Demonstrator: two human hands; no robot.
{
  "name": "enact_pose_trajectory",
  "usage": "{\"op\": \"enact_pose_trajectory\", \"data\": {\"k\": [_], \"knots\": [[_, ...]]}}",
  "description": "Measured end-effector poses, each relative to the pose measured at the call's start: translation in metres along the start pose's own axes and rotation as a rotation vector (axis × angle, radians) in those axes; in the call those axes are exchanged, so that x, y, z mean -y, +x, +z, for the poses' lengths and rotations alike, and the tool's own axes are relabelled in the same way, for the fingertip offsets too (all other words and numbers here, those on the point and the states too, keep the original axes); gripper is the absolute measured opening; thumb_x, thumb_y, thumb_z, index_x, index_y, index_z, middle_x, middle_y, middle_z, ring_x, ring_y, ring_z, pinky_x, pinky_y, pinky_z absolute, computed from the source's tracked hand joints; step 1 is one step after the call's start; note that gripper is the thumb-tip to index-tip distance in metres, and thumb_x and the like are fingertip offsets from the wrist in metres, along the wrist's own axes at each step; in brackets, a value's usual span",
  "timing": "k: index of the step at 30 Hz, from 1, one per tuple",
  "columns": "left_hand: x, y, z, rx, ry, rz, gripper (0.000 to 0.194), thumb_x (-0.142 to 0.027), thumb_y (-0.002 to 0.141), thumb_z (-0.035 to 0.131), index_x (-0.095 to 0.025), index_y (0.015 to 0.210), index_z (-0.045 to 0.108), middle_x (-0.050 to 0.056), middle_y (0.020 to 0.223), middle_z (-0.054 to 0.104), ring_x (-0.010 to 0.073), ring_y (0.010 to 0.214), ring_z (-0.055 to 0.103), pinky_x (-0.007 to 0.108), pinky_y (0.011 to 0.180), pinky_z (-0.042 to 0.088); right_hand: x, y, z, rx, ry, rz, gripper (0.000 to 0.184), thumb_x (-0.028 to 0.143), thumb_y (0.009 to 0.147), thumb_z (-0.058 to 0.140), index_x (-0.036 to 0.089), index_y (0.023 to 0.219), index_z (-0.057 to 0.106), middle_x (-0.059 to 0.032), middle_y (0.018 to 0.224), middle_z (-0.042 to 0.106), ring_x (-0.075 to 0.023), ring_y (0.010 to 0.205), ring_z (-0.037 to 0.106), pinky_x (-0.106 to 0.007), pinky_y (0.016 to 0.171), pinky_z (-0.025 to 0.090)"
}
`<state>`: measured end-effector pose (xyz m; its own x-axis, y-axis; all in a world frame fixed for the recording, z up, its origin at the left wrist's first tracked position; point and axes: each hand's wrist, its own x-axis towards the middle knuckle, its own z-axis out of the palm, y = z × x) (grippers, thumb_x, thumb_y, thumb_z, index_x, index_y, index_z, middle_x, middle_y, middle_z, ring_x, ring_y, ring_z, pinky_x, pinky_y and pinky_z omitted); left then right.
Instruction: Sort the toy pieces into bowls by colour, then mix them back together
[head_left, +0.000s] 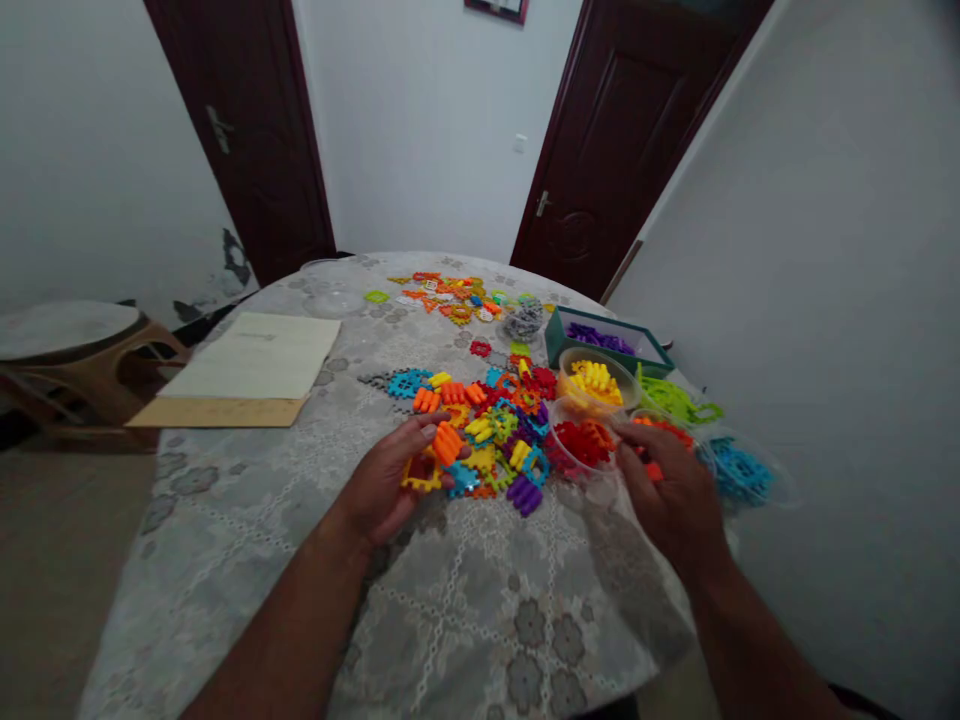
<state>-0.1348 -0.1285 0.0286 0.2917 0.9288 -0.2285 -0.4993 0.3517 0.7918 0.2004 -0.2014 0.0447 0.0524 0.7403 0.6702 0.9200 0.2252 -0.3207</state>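
Observation:
My left hand is closed around an orange ridged plastic building piece, at the near left edge of a mixed pile. A yellow square piece lies against its fingers; whether it is also held I cannot tell. My right hand is curled at the right rim of a clear bowl of red pieces. Orange-red colour shows between its thumb and fingers, but what they grip is unclear. Between the hands lies the pile of interlocking pieces in several colours, with a purple piece at its near edge.
Behind the red bowl stand a bowl of yellow pieces and a green box with purple pieces. Green pieces and a bag-like clear container of blue pieces sit far right. More pieces lie at the back; papers lie left.

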Motion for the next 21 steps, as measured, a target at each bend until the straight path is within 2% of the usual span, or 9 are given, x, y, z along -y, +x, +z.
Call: {"op": "enact_pose_trajectory", "data": {"k": [2,5,8,10,12,15,18,21], "knots": [[0.001,-0.001,0.000,0.034,0.044,-0.001,0.034,-0.030,0.088,0.077,-0.017,0.118,0.072,0.013,0.106,0.075,0.0244,0.086,0.075,0.027,0.055,0.058,0.039,0.001,0.012,0.118,0.143,-0.073,0.027,0.032,0.103,0.059,0.025,0.126,0.070,-0.0113,0.124,0.075,-0.0272,0.112,0.071,-0.047,0.100,0.058],[0.001,-0.002,0.000,0.096,0.144,-0.036,0.043,-0.041,0.087,0.080,-0.020,0.124,0.071,0.011,0.106,0.075,0.0221,0.079,0.073,0.027,0.054,0.057,0.090,0.001,0.036,0.296,0.333,-0.181,0.039,0.029,0.103,0.062,0.025,0.142,0.059,-0.0125,0.139,0.069,-0.0267,0.128,0.065,-0.047,0.110,0.054],[0.000,-0.003,-0.001,0.160,0.243,-0.075,0.055,-0.044,0.085,0.082,-0.023,0.134,0.068,0.008,0.097,0.075,0.0214,0.075,0.071,0.027,0.056,0.055,0.121,0.003,0.057,0.412,0.471,-0.240,0.053,0.026,0.098,0.069,0.024,0.148,0.051,-0.0132,0.146,0.063,-0.0266,0.136,0.059,-0.046,0.113,0.051],[-0.001,-0.003,-0.003,0.190,0.284,-0.082,0.062,-0.044,0.084,0.083,-0.023,0.139,0.065,0.007,0.090,0.074,0.0204,0.069,0.069,0.026,0.055,0.053,0.129,0.006,0.064,0.465,0.540,-0.232,0.051,0.023,0.095,0.072,0.025,0.144,0.055,-0.0115,0.140,0.066,-0.0252,0.130,0.061,-0.042,0.108,0.053],[-0.001,-0.004,-0.004,0.225,0.315,-0.101,0.066,-0.046,0.083,0.084,-0.022,0.141,0.064,0.007,0.088,0.075,0.0193,0.063,0.066,0.027,0.053,0.051,0.131,0.008,0.064,0.486,0.607,-0.165,0.041,0.019,0.095,0.072,0.025,0.135,0.062,-0.0071,0.124,0.071,-0.0207,0.110,0.067,-0.035,0.096,0.055],[0.000,-0.006,-0.004,0.283,0.364,-0.159,0.067,-0.047,0.080,0.086,-0.022,0.139,0.065,0.010,0.091,0.077,0.0204,0.062,0.066,0.028,0.052,0.052,0.125,0.007,0.057,0.513,0.692,-0.039,0.024,0.017,0.095,0.069,0.025,0.118,0.072,-0.0002,0.098,0.070,-0.0137,0.080,0.064,-0.027,0.077,0.052],[0.000,-0.007,0.000,0.269,0.376,-0.194,0.061,-0.045,0.079,0.087,-0.023,0.133,0.069,0.010,0.091,0.077,0.0225,0.066,0.069,0.029,0.052,0.053,0.103,0.006,0.044,0.501,0.719,0.062,0.014,0.023,0.096,0.069,0.023,0.109,0.074,0.0004,0.092,0.069,-0.0130,0.075,0.062,-0.025,0.068,0.049],[-0.004,-0.006,0.004,0.164,0.307,-0.145,0.053,-0.044,0.077,0.088,-0.019,0.122,0.073,0.013,0.095,0.077,0.0248,0.075,0.072,0.027,0.051,0.053,0.055,0.015,0.021,0.276,0.506,0.193,0.015,0.029,0.098,0.066,0.023,0.109,0.072,-0.0031,0.099,0.072,-0.0163,0.081,0.065,-0.028,0.072,0.051]]}}
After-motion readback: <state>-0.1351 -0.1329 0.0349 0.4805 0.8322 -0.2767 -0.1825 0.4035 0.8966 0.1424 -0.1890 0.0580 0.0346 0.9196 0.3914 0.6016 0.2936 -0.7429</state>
